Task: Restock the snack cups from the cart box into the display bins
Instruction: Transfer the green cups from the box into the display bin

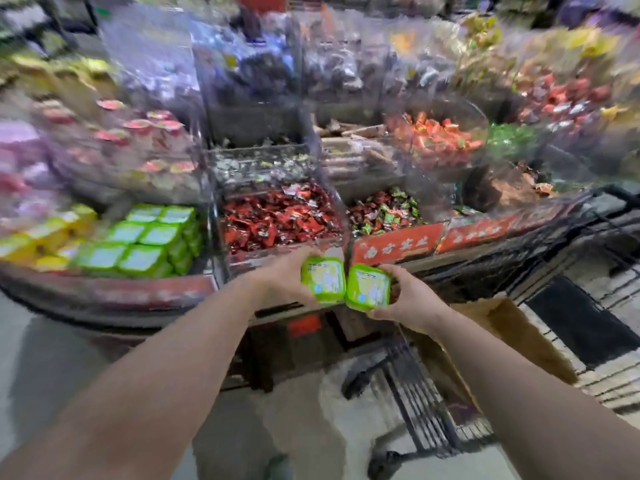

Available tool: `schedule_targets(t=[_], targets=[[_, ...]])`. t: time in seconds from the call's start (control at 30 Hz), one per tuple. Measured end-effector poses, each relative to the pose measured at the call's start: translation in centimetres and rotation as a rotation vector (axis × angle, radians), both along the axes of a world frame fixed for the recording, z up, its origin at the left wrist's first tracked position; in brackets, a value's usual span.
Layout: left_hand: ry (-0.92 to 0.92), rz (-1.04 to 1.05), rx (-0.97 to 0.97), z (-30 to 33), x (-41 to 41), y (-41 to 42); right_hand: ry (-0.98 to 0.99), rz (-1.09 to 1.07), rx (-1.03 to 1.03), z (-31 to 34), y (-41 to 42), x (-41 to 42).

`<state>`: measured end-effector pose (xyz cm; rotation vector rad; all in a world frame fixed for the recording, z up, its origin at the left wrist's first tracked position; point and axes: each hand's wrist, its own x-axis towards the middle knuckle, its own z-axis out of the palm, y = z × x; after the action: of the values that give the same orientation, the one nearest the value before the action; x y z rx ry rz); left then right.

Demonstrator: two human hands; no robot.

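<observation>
A green snack cup [323, 279] was gripped in the left hand [282, 277], another green cup [367, 286] in the right hand [410, 299], edges touching.

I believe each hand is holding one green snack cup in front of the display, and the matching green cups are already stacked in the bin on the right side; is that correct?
Not quite: the head view shows the stacked green cups in the bin on the left side, not the right. The rest holds: the left hand holds one green snack cup and the right hand holds the other green cup in front of the display.
</observation>
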<state>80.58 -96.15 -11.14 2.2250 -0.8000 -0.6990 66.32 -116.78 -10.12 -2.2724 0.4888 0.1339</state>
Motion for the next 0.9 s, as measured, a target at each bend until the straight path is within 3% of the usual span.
schedule_targets(t=[0.33, 0.53, 0.73, 0.9], targets=[[-0.075, 0.320, -0.041, 0.6, 11.3, 23.2, -0.052, 0.230, -0.030, -0.4, 20.1, 17.9], [-0.115, 0.368, 0.013, -0.8, 21.7, 33.1, 0.002, 0.145, 0.084, -3.2, 29.3, 29.4], [-0.073, 0.318, 0.042, -1.9, 30.0, 36.9, 0.043, 0.013, 0.056, -5.1, 32.8, 36.6], [-0.044, 0.268, 0.055, -3.4, 32.3, 37.1, 0.030, -0.107, 0.029, -6.8, 34.6, 40.0]])
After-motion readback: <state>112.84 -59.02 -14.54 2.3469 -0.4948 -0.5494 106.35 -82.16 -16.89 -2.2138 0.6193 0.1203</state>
